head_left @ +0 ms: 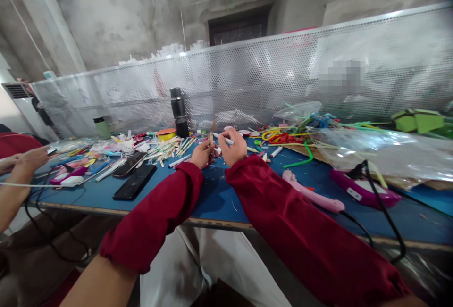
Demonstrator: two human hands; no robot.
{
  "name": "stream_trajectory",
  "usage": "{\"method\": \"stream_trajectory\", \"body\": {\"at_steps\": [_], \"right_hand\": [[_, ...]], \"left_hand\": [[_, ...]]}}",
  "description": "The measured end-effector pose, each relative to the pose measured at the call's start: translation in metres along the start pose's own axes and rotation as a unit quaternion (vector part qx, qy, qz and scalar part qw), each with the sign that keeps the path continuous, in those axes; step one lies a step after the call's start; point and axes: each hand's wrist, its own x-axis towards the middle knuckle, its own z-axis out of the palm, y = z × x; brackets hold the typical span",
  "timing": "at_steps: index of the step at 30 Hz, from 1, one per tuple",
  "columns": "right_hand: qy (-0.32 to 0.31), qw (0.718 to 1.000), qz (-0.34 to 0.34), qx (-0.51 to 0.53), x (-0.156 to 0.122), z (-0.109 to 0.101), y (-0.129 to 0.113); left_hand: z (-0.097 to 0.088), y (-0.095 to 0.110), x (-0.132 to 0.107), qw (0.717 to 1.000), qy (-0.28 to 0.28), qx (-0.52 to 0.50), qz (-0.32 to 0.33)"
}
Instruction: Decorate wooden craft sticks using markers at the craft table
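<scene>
Both my arms wear dark red sleeves and reach over a blue table [219, 198]. My left hand [201, 153] is closed around a thin stick [213, 133] that stands up between the hands. My right hand [233, 145] is closed on a white pen-like tool [222, 139] whose tip points left toward that stick. The two hands almost touch above the table's middle. Loose white and coloured sticks [170, 149] lie just left of them.
Two dark phones [134, 182] lie at the left, a black bottle [179, 112] stands behind. Pink glue guns [313, 194] with black cables lie at the right, beside plastic bags [382, 151] and coloured tubes [283, 135]. Another person's hand [31, 158] rests at far left. A perforated metal screen [283, 76] backs the table.
</scene>
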Motion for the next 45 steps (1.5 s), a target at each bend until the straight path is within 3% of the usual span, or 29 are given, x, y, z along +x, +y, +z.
{"method": "stream_trajectory", "body": {"at_steps": [21, 30, 45], "right_hand": [[0.012, 1.000, -0.002, 0.017, 0.0007, -0.0006, -0.0007], [-0.006, 1.000, -0.010, 0.023, -0.0005, 0.0005, -0.0003], [-0.022, 1.000, -0.015, 0.008, -0.0003, -0.0027, -0.0036]], "left_hand": [[-0.0050, -0.0012, -0.0006, 0.995, -0.009, 0.088, 0.051], [-0.0017, 0.0059, -0.0024, 1.000, 0.007, 0.026, -0.003], [-0.0003, 0.0031, -0.0010, 1.000, 0.000, 0.004, -0.001]]}}
